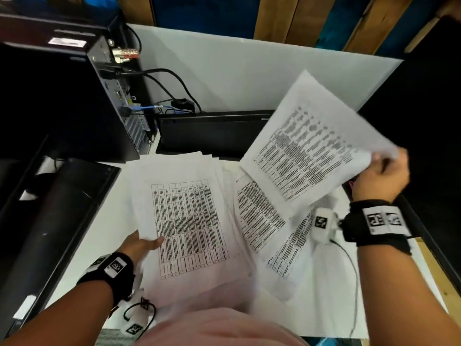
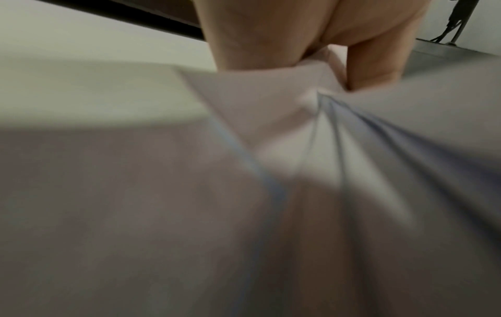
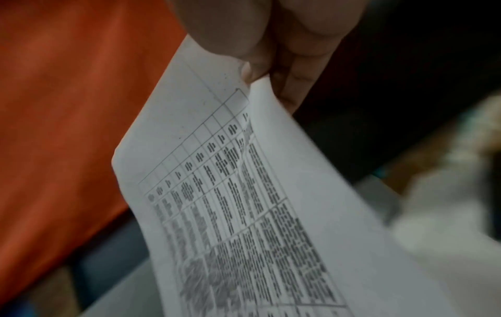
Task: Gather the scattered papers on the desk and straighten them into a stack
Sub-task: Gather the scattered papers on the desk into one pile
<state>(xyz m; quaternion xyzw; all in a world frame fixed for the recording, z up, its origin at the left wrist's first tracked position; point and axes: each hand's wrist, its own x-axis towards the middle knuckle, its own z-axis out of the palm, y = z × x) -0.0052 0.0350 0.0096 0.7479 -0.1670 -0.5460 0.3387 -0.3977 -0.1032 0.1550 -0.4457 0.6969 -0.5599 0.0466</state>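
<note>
A thick pile of printed sheets [image 1: 189, 221] is held up over the white desk [image 1: 82, 245] at centre-left. My left hand [image 1: 142, 245] grips its left edge, thumb on top; the left wrist view shows the fingers [image 2: 374, 62] pinching several sheet edges [image 2: 271, 111]. My right hand [image 1: 381, 173] holds a couple of printed sheets [image 1: 311, 143] lifted above the desk at the right, pinched at their right corner. In the right wrist view the thumb [image 3: 244, 43] presses on these table-printed sheets [image 3: 244, 203]. More loose sheets [image 1: 259, 216] lie spread on the desk between the two hands.
A black computer tower [image 1: 74, 101] with cables stands at the back left. A black keyboard [image 1: 209, 131] leans against the white partition [image 1: 237, 78]. A dark flat device [image 1: 55, 221] lies along the desk's left side. Dark panel at the right [image 1: 429, 121].
</note>
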